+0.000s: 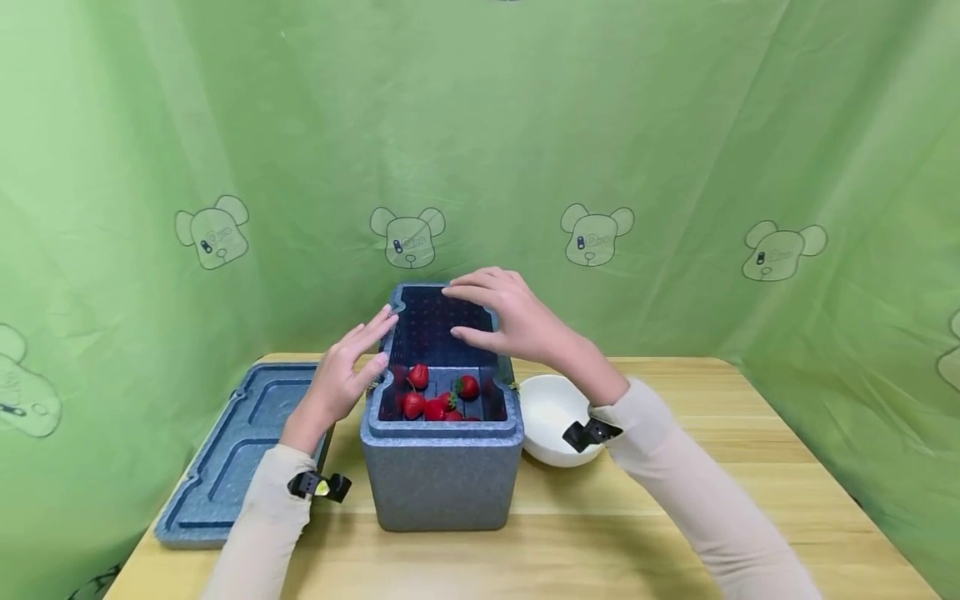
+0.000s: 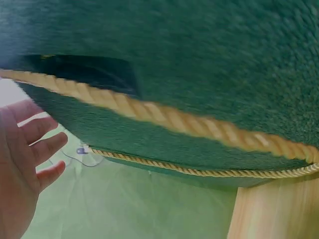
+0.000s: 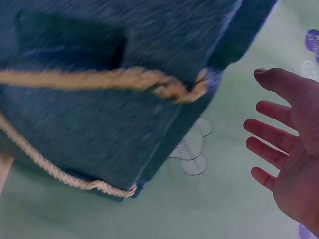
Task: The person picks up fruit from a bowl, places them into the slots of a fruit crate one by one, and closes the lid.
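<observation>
A grey-blue foam cooler box (image 1: 442, 479) stands uncovered on the table. Several red strawberries (image 1: 417, 377) with green tops lie inside, toward its near end. My left hand (image 1: 341, 375) is beside the box's left rim, fingers straight and holding nothing. Over the right rim, my right hand (image 1: 510, 317) hovers with thumb and fingers apart and nothing between them. In the left wrist view a twisted rope (image 2: 164, 117) runs along the box side, near the left hand's spread fingers (image 2: 47, 147). The right wrist view shows another rope (image 3: 75, 78) and the right hand's loosely extended fingers.
The box's flat lid (image 1: 247, 446) lies on the table at the left, partly behind my left forearm. A white bowl (image 1: 551, 417) stands close against the box's right side, beneath my right wrist. Green printed curtain (image 1: 480, 150) surrounds the wooden table (image 1: 697, 467).
</observation>
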Tool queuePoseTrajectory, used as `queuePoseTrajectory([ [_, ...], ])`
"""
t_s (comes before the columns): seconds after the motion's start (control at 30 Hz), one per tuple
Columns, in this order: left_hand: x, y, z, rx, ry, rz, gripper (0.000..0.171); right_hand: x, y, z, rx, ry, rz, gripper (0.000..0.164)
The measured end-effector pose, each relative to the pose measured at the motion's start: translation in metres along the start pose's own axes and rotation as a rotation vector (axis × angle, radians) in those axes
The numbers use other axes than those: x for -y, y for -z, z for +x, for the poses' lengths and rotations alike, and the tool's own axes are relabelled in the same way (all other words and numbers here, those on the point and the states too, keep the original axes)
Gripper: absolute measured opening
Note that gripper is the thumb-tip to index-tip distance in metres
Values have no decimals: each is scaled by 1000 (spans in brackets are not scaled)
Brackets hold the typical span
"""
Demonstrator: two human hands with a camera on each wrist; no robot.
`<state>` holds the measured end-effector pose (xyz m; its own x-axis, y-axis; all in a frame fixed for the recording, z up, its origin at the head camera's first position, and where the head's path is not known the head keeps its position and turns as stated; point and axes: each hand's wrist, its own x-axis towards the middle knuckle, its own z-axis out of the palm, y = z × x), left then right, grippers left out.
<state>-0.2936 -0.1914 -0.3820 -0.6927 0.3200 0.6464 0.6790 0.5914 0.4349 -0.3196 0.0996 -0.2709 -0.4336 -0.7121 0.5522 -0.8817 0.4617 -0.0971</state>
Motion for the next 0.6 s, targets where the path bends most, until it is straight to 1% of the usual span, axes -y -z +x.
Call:
queuePoseTrajectory([
  [0.13, -3, 19, -1, -5, 26, 14, 56, 14, 2, 8, -69, 19, 34, 57],
  [0.27, -1, 46, -8, -36, 60, -32, 57, 36, -1, 21, -151, 50, 79, 64],
  [0.33, 4, 60, -14, -64, 75, -55, 57, 48, -7, 28, -173, 50, 110, 67],
  [0.43, 12, 77, -25, -108, 82, -62, 58, 69, -19, 38, -178, 11, 170, 73],
  [0.53, 21, 91, -36, -140, 94, -47, 60, 89, -33, 49, -185, -22, 245, 78],
  [0.6, 27, 97, -44, -145, 121, -39, 62, 102, -44, 55, -192, -31, 303, 81],
])
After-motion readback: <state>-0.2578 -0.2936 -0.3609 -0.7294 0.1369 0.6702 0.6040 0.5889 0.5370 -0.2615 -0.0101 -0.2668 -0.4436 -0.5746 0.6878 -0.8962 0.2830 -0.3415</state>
